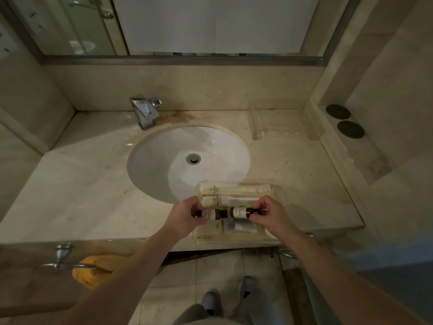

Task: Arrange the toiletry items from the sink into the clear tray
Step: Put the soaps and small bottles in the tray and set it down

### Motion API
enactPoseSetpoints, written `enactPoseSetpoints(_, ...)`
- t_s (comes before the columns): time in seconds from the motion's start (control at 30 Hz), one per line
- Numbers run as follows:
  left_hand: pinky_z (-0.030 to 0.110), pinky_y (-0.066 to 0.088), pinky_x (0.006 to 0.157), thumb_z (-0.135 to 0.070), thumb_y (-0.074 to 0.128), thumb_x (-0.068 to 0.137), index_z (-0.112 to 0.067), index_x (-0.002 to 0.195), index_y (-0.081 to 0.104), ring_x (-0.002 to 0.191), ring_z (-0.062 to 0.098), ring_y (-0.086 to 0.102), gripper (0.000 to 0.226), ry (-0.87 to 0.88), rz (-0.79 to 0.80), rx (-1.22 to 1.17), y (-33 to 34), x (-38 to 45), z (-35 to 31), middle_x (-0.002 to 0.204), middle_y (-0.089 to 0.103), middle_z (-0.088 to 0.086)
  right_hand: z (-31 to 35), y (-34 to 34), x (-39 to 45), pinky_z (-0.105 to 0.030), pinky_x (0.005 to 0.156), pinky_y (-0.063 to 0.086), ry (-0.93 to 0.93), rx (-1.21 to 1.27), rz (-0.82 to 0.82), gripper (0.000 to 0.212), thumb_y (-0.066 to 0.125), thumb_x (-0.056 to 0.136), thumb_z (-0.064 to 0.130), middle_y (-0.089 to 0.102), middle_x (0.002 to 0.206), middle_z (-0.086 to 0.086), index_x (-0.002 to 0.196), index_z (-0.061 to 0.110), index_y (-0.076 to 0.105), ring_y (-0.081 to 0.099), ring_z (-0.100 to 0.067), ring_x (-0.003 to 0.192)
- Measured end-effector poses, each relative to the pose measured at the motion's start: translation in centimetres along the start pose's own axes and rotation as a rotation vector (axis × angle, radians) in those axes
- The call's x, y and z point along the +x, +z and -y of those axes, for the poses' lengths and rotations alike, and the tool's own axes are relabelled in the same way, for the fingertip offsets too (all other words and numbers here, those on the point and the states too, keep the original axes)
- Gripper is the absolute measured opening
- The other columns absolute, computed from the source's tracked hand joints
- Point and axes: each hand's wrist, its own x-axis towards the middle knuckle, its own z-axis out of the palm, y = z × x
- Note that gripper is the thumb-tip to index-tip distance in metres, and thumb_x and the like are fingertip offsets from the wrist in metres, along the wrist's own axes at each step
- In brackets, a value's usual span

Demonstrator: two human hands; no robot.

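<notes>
Closest in, the left hand (pixel 185 216) pinches one small dark brown glass bottle with a white label (pixel 212 214) and the right hand (pixel 267 214) pinches a second one (pixel 241 211), fingers clamped round each, both held end to end just over the clear plastic tray (pixel 269 240) on the beige marble table (pixel 82 184). Looks nearly done, I'd say: two cream tubes (pixel 234 195) and a small pale item (can't tell what) already lie inside. Beyond, the white oval sink (pixel 164 165) holds no toiletries and nothing blocks the drop; the chrome tap (pixel 145 111) is well apart.

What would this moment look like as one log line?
left hand: holds dark labelled bottle | right hand: holds second dark bottle | over clear plastic tray
</notes>
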Motion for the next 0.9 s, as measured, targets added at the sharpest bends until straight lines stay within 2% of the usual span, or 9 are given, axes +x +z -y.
enactPoseSetpoints(0.13, 0.03, 0.05, 0.072, -0.017, 0.078, 0.072, -0.017, 0.084, 0.06, 0.082, 0.02, 0.061, 0.022, 0.061, 0.021, 0.155, 0.3, 0.5, -0.3, 0.09, 0.068, 0.001, -0.1, 0.5, 0.6, -0.033, 0.078, 0.052, -0.011, -0.033, 0.009, 0.027, 0.074, 0.071, 0.002, 0.065, 0.092, -0.007, 0.079, 0.02, 0.055, 0.063, -0.024, 0.089)
enactPoseSetpoints(0.23, 0.028, 0.044, 0.078, -0.019, 0.073, 0.076, -0.018, 0.095, 0.061, 0.087, 0.018, 0.051, 0.022, 0.113, -0.004, 0.241, 0.2, 0.8, -0.5, 0.095, 0.057, 0.002, -0.2, 0.7, 1.1, -0.022, 0.068, 0.045, -0.034, -0.13, -0.001, 0.028, 0.073, 0.071, 0.0, 0.064, 0.086, 0.0, 0.076, 0.021, 0.055, 0.061, -0.016, 0.082)
enactPoseSetpoints(0.3, 0.028, 0.042, 0.082, -0.018, 0.07, 0.079, -0.018, 0.101, 0.062, 0.093, 0.02, 0.049, 0.023, 0.148, -0.025, 0.272, 0.2, 1.1, -0.5, 0.096, 0.056, 0.003, -0.1, 0.8, 1.4, -0.019, 0.067, 0.044, -0.06, -0.205, 0.001, 0.029, 0.073, 0.071, 0.0, 0.064, 0.086, 0.005, 0.078, 0.023, 0.056, 0.061, -0.012, 0.082)
enactPoseSetpoints(0.4, 0.027, 0.04, 0.081, -0.015, 0.065, 0.083, -0.018, 0.108, 0.064, 0.099, 0.021, 0.049, 0.025, 0.204, -0.026, 0.314, 0.3, 1.6, -0.3, 0.105, 0.065, 0.002, -0.2, 0.9, 1.8, -0.022, 0.076, 0.049, -0.12, -0.324, 0.032, 0.031, 0.073, 0.072, 0.002, 0.063, 0.091, 0.006, 0.091, 0.023, 0.06, 0.06, -0.01, 0.086)
enactPoseSetpoints(0.47, 0.028, 0.041, 0.086, -0.013, 0.064, 0.084, -0.018, 0.112, 0.065, 0.102, 0.022, 0.05, 0.029, 0.211, -0.021, 0.309, 0.4, 1.9, -0.1, 0.11, 0.064, 0.002, -0.4, 1.0, 2.2, -0.027, 0.084, 0.05, -0.153, -0.436, 0.046, 0.032, 0.072, 0.073, 0.005, 0.062, 0.099, 0.002, 0.1, 0.021, 0.063, 0.059, -0.013, 0.092)
enactPoseSetpoints(0.6, 0.031, 0.041, 0.094, -0.021, 0.067, 0.082, -0.019, 0.116, 0.066, 0.107, 0.024, 0.049, 0.033, 0.237, -0.004, 0.357, 0.8, 2.2, -0.1, 0.115, 0.057, 0.003, -0.3, 1.3, 2.5, -0.031, 0.093, 0.044, -0.229, -0.628, 0.068, 0.033, 0.068, 0.077, 0.007, 0.057, 0.107, 0.004, 0.107, 0.021, 0.065, 0.048, -0.015, 0.103)
enactPoseSetpoints(0.9, 0.028, 0.041, 0.091, -0.028, 0.066, 0.081, -0.022, 0.111, 0.067, 0.105, 0.022, 0.044, 0.031, 0.261, 0.022, 0.425, 1.3, 2.3, 0.5, 0.112, 0.051, 0.001, -0.9, 1.9, 2.7, -0.034, 0.089, 0.044, -0.328, -0.741, -0.028, 0.043, 0.068, 0.076, 0.006, 0.052, 0.105, -0.002, 0.116, 0.023, 0.065, 0.046, -0.02, 0.101)
